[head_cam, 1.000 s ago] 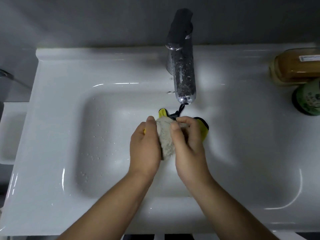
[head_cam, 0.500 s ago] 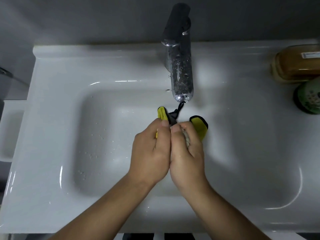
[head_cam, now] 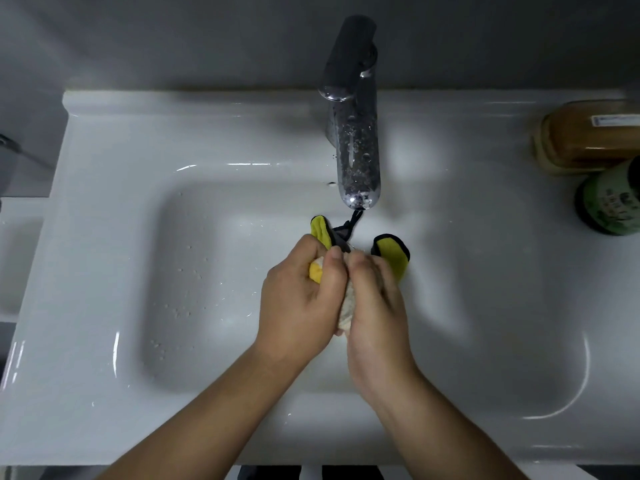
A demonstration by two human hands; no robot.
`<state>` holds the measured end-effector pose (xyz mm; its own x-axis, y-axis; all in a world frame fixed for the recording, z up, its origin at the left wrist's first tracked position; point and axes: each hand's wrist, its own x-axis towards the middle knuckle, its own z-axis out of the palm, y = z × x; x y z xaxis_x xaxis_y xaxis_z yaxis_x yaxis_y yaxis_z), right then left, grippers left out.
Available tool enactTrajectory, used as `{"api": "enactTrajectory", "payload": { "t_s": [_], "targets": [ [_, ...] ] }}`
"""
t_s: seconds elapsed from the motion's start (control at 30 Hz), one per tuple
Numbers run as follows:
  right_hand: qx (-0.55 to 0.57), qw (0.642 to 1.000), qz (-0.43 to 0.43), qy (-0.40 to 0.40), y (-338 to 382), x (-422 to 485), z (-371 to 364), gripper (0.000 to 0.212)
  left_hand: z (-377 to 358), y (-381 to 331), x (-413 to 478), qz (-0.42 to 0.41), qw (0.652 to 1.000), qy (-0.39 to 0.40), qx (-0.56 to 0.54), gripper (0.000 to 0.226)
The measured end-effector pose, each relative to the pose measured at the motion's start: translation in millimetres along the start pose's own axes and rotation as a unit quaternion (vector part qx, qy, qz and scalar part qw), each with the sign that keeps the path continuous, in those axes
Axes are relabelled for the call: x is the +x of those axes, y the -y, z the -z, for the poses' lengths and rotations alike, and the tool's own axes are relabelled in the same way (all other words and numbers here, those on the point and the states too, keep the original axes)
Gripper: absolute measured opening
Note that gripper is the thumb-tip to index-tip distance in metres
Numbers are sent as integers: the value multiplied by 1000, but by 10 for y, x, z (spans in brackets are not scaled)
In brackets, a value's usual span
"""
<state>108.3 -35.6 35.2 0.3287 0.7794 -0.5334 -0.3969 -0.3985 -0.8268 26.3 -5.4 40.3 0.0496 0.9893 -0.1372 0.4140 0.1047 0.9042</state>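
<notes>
Clutching a cloth (head_cam: 393,258) in curled fingers, left hand (head_cam: 298,299) and right hand (head_cam: 378,308) are touching over a wet sink (head_cam: 207,271) under a tap (head_cam: 356,150).

Yellow black-edged cloth (head_cam: 391,258) between left hand (head_cam: 298,299) and right hand (head_cam: 377,306), in white ceramic sink (head_cam: 104,237); chrome tap (head_cam: 356,161) just behind the grip

Amber box (head_cam: 588,133) label blurred; green jar (head_cam: 609,202) label unreadable.

Clenched left hand (head_cam: 298,299) pressed against right hand (head_cam: 377,306)
</notes>
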Motion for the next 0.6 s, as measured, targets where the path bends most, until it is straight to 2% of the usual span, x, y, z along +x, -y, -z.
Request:
{"api": "enactTrajectory", "payload": {
  "t_s": [0.1, 0.2, 0.3, 0.37, 0.43, 0.53, 0.6],
  "targets": [
    [-49, 991, 119, 35, -12, -126, 160, 39, 66, -129, 70, 99, 994, -26, -43, 36],
    [-143, 970, 188, 52, -32, -216, 226, 43, 89, -201, 48, 243, 957, 47, -149, 19],
    [-233, 948, 214, 13, -35, -195, 193, 33, 85, -262, -84, 197, 967, 131, -90, 31],
    [-268, 932, 243, -7, -22, -127, 164, 26, 105, -269, -89, 142, 982, 124, -25, 33],
    [-291, 920, 261, -4, 2, -76, 113, 23, 130, -241, -56, 129, 984, 122, -4, 43],
    [-258, 940, 223, 19, 19, -29, 55, 24, 102, -179, -37, 149, 981, 115, -42, 51],
    [-222, 961, 162, 15, 16, -23, 23, 27, 64, -143, -92, 109, 990, 81, -30, 51]
  ]
}}
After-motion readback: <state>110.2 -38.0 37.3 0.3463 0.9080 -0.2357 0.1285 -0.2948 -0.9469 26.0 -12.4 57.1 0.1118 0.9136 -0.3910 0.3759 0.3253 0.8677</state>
